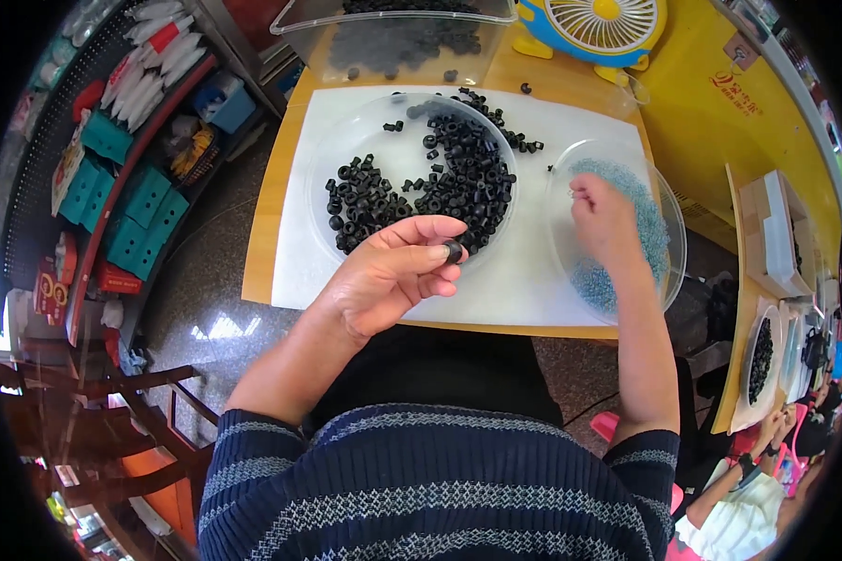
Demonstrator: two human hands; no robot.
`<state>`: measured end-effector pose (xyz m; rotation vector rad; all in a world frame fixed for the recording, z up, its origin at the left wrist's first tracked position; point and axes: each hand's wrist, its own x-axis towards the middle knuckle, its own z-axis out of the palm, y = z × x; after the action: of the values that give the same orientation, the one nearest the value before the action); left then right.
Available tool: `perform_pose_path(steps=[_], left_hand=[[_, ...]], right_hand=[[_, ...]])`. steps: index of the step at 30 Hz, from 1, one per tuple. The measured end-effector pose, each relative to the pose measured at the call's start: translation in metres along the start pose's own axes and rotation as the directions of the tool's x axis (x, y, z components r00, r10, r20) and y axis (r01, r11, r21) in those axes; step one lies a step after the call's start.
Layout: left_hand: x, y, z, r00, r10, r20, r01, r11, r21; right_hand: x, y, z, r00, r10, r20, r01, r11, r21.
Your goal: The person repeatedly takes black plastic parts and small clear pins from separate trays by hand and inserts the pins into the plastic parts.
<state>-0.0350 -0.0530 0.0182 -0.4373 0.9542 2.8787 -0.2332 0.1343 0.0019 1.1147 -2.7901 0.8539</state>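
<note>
Between thumb and fingers, my left hand (393, 271) pinches a small black rubber part (453, 251), held above the near edge of a round clear tray (320, 150). Many loose black rubber parts (472, 168) lie in that tray, heaped toward its right side and lower left. My right hand (601, 217) is over a second round clear tray (677, 252), which holds a spread of small pale-blue translucent pieces (653, 224). Its fingers are curled together at the tray's left part; whatever they hold is too small to make out.
A clear plastic bin (384, 47) of black parts stands at the back of the table. Beside it is a yellow and blue fan (599, 28). A yellow panel (720, 103) rises on the right. Another person's hands (772, 425) show at the lower right, near a side table.
</note>
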Motion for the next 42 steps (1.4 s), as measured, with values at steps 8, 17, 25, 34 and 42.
perform_pose_path(steps=[8,17,25,34,42], left_hand=[[0.002,-0.015,0.013,0.997,-0.064,-0.041,0.064,0.998,0.007],[-0.002,-0.023,0.015,0.998,-0.068,0.003,0.068,0.996,0.05],[-0.014,-0.026,0.016,0.995,-0.092,0.037,0.091,0.996,0.009],[-0.059,-0.001,-0.018,1.0,0.003,0.005,-0.004,0.989,0.149],[-0.079,0.009,-0.043,0.99,0.134,0.034,-0.138,0.961,0.239]], right_hand=[[-0.054,-0.066,-0.021,0.932,-0.051,0.358,-0.296,0.459,0.837],[-0.062,-0.08,-0.013,0.908,-0.131,0.398,-0.3,0.458,0.837],[-0.07,-0.082,0.004,0.928,-0.127,0.35,-0.248,0.493,0.834],[-0.024,-0.103,0.016,0.928,-0.217,0.303,-0.024,0.776,0.63],[0.016,-0.127,0.075,0.853,-0.486,0.191,0.408,0.848,0.337]])
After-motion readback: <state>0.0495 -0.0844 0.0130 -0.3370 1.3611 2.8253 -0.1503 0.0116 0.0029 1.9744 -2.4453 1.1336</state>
